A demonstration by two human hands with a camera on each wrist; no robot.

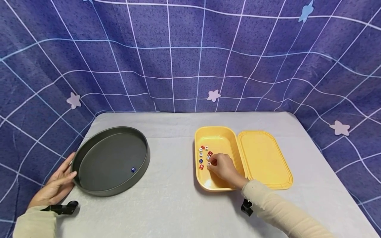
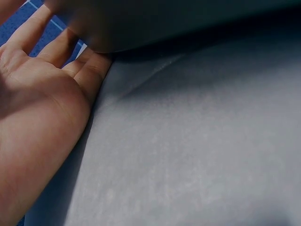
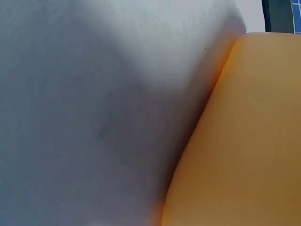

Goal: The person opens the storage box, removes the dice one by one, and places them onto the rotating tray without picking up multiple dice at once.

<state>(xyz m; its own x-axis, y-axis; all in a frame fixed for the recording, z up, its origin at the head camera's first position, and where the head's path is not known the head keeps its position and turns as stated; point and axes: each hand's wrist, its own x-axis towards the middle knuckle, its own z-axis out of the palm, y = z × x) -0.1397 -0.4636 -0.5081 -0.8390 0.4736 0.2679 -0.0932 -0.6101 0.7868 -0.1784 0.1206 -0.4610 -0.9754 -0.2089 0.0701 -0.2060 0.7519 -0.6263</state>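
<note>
At the left, my left hand (image 1: 56, 185) holds the side of a round dark grey tray (image 1: 146, 165), thumb at the rim and fingers along the outer wall. In the left wrist view the fingers (image 2: 91, 73) reach along the underside of its wall. A blue die (image 1: 133, 169) lies inside the tray near its right wall. My right hand (image 1: 224, 168) reaches into a yellow box (image 1: 221, 131) and pinches a white die (image 1: 209, 164) between thumb and fingertip. Several red, white and blue dice lie around it, among them a blue die (image 1: 201, 161) and a red die (image 1: 201, 167).
The box's yellow lid (image 1: 265, 158) lies flat along its right side. A pale cloth (image 1: 166, 165) covers the table. Behind and beside it hangs a blue curtain (image 1: 184, 62) with grid lines and stars. In the right wrist view the box's outer wall (image 3: 244, 141) fills the right.
</note>
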